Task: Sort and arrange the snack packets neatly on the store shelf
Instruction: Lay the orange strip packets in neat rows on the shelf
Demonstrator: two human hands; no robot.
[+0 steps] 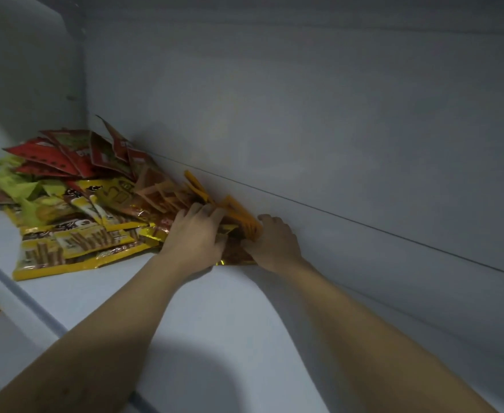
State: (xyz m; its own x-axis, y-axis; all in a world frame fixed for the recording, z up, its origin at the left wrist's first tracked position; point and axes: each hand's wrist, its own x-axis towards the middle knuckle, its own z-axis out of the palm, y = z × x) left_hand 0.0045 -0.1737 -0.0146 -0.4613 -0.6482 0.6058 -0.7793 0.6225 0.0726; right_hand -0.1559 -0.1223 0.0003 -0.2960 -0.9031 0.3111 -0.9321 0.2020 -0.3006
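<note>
White shelf (pixel 185 308), viewed toward its back wall (pixel 334 144). Red packets (pixel 66 156), green packets (pixel 15 186) and yellow packets (pixel 75 242) are lying heaped toward the wall's left end, crowding the left hand (pixel 198 234). Orange packets (pixel 241 219) are standing on edge against the wall. The left hand and the right hand (pixel 274 242) are gripping them, curled fingers (pixel 213 213) pressing either side.

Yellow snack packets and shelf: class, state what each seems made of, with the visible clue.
Yellow snack packets: probably glossy plastic or foil film; they crease and buckle, and a gold edge glints below the left hand, which with the right hand holds the orange packets. Shelf: smooth, matt, pale surface, perhaps painted metal or laminate; the picture cannot settle which.
</note>
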